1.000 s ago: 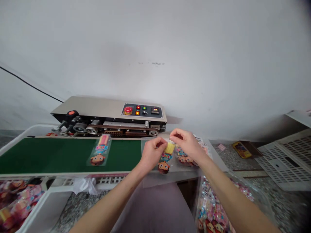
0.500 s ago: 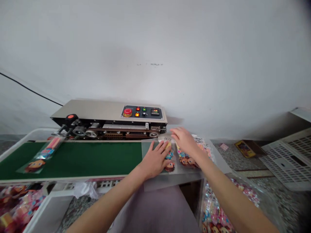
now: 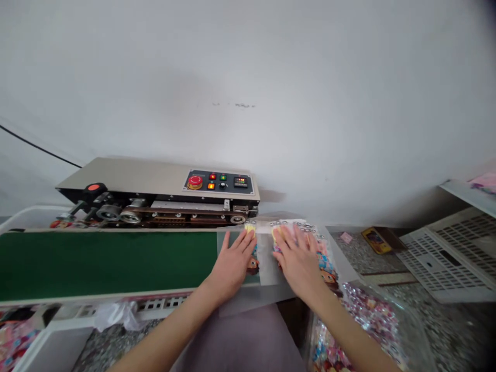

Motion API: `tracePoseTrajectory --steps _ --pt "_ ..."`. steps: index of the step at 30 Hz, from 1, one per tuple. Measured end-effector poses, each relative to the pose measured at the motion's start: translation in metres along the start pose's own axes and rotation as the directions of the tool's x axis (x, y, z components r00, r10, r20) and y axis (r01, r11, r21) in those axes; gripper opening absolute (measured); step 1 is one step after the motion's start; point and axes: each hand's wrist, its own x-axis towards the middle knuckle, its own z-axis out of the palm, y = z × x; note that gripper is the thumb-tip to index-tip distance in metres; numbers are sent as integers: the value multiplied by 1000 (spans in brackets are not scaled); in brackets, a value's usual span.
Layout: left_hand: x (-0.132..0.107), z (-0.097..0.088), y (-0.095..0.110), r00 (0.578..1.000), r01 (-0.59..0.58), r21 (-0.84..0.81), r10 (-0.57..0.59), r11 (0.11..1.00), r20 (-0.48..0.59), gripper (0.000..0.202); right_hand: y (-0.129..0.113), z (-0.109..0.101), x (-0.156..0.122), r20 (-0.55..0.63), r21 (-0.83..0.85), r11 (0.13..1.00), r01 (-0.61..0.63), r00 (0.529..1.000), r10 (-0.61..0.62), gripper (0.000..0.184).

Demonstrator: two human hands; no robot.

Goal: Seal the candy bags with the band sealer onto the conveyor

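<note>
My left hand (image 3: 232, 262) lies flat, fingers stretched out, on a clear packet with a cartoon face (image 3: 252, 264) at the right end of the green conveyor belt (image 3: 104, 263). The packet's top edge sits close to the sealing machine's (image 3: 155, 194) intake roller. My right hand (image 3: 298, 261) also lies flat, fingers spread, pressing on a small stack of the same packets (image 3: 325, 261) on the clear feed plate (image 3: 271, 294) just right of the belt.
The sealer's control panel (image 3: 219, 182) shows a red button and lit lamps. A bag of more packets (image 3: 360, 320) sits at lower right. White plastic crates (image 3: 449, 258) stand at right. A white tray (image 3: 34, 351) with packets is at lower left.
Both hands went from pinching a packet's top to lying flat. The left slid one packet left towards the sealer. The earlier packet rode off the belt's left end.
</note>
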Motion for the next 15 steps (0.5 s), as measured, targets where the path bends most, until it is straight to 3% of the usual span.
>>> tracePoseTrajectory --steps 4,7,11,15 --pt "-12 -5 -12 994 104 0 -104 995 -19 56 -47 8 24 34 86 996 -37 999 34 50" --pt "-22 -22 -21 980 197 30 -198 980 0 52 -63 3 40 75 104 989 -103 993 95 51" --pt "-22 -43 -14 965 262 48 -263 964 13 48 -38 -20 36 84 65 993 -96 992 90 44" --pt "2 -31 20 991 131 -80 -129 988 27 50 2 -28 14 70 -4 1000 31 997 -31 46"
